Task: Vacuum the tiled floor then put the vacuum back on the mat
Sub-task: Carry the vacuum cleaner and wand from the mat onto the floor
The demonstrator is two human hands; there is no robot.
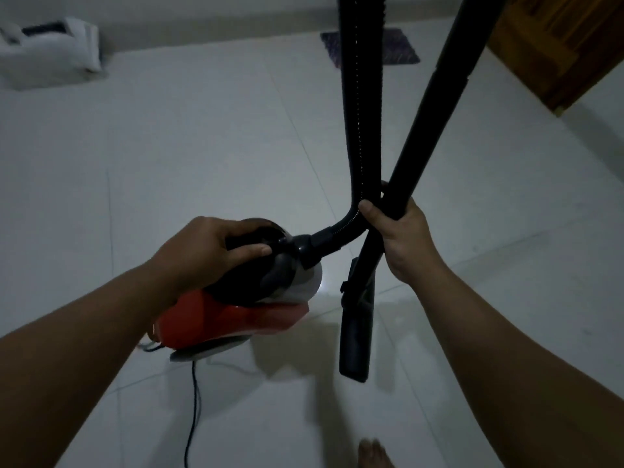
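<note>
A red, black and white canister vacuum [233, 315] hangs just above the pale tiled floor [169, 146]. My left hand [199, 251] grips its black top handle. My right hand [401, 234] is closed around the black wand [435, 106] together with the ribbed hose [363, 96], both rising out of the top of the view. The floor nozzle [356, 336] dangles below my right hand. A dark patterned mat [401, 49] lies far ahead near the wall, partly hidden behind the hose.
The black power cord [194, 413] trails from the vacuum's rear toward the bottom edge. A white appliance [50, 49] stands at the back left. A wooden door [560, 49] is at the upper right. My bare foot [373, 454] shows at the bottom.
</note>
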